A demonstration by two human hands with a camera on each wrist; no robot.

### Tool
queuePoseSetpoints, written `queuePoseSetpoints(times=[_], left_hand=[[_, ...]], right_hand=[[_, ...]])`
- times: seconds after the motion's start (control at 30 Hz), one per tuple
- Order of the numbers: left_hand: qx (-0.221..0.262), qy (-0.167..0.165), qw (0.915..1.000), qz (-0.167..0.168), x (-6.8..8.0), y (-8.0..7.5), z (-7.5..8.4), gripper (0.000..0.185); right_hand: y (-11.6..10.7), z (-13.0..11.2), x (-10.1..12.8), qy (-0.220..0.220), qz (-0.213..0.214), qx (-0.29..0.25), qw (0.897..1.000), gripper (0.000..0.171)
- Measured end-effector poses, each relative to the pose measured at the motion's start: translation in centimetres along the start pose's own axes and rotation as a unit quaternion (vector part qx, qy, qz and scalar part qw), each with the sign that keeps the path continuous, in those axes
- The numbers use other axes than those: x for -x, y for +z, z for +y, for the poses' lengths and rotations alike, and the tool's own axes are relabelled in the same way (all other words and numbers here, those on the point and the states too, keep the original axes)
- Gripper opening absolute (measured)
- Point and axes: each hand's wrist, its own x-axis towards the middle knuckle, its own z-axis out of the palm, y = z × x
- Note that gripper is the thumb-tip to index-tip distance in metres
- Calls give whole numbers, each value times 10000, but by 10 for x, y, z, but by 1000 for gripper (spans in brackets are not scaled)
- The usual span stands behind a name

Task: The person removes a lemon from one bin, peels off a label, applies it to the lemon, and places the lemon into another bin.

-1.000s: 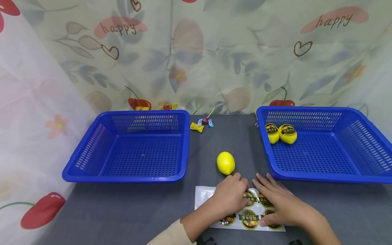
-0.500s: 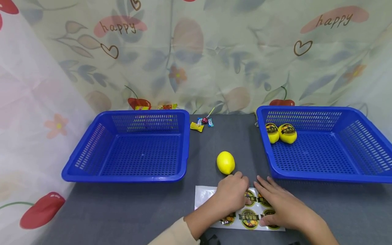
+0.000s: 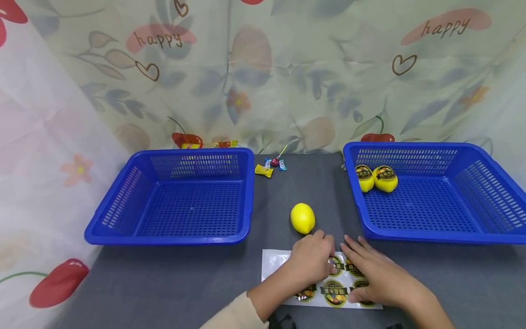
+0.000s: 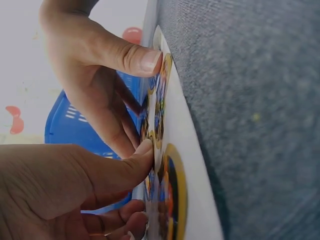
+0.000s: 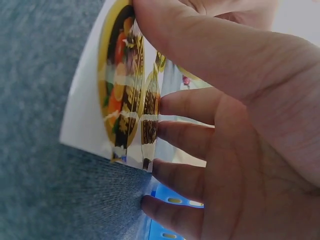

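A white sheet of round black-and-gold fruit stickers (image 3: 271, 261) lies flat on the dark table. My left hand (image 3: 311, 259) is over its middle with fingers curled, and in the left wrist view its thumb (image 4: 136, 165) and fingers pinch at a sticker's edge; the pinched part is mostly hidden. My right hand (image 3: 380, 276) lies spread over the sheet's right end, thumb and straight fingers holding it down. In the right wrist view those fingers (image 5: 187, 137) reach past the sheet's edge. A bare yellow lemon (image 3: 302, 218) rests just beyond my left hand.
A blue basket (image 3: 164, 240) stands on the left. Another blue basket (image 3: 444, 236) at the right holds two lemons (image 3: 385, 179) bearing stickers. Small wrapped candies (image 3: 264, 171) and a lollipop (image 3: 275, 161) lie at the back by the printed curtain (image 3: 287, 91).
Both hands shifted very slightly over the sheet early on, the right hand's fingertips drawing a little nearer; since then they are nearly still. Lemon and baskets keep their places.
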Motion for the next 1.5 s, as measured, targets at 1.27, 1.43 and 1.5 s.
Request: queuePoseSetpoints(times=[1.27, 1.43, 1.5], left_hand=[[3723, 455, 9119, 1667, 17, -40, -50, 7], [4324, -308, 8762, 2108, 4, -45, -67, 7], [4470, -501, 8679, 2109, 0, -44, -71, 7]], right_hand=[[1, 1, -2, -104, 143, 144, 9997, 104], [-2, 0, -3, -85, 92, 253, 9996, 102], [-4, -2, -4, -60, 74, 314, 9995, 98]])
